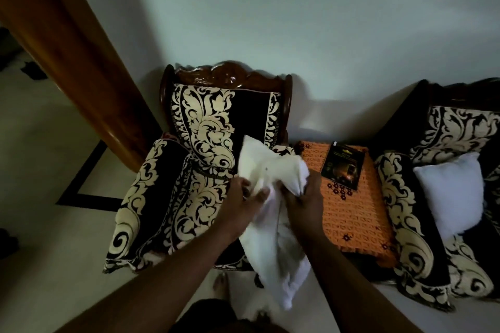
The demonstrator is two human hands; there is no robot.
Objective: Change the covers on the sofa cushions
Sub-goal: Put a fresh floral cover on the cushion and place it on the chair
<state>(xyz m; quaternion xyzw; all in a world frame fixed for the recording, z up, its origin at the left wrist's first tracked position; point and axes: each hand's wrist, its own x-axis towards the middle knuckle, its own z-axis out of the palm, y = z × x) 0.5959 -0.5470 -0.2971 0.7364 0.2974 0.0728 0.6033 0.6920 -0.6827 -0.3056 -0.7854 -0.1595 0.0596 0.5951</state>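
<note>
White cushion (273, 213) gripped by left hand (243, 197) and right hand (303, 197).

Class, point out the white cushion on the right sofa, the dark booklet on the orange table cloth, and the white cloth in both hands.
White square cushion (450, 194), head view, centre.
Dark glossy booklet (343, 167), head view, cover.
White crumpled cloth (266, 162), head view, upper folds.

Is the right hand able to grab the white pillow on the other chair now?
Probably not yet: the right hand is gripping the white cloth. Nothing blocks the way to the white pillow.
</note>
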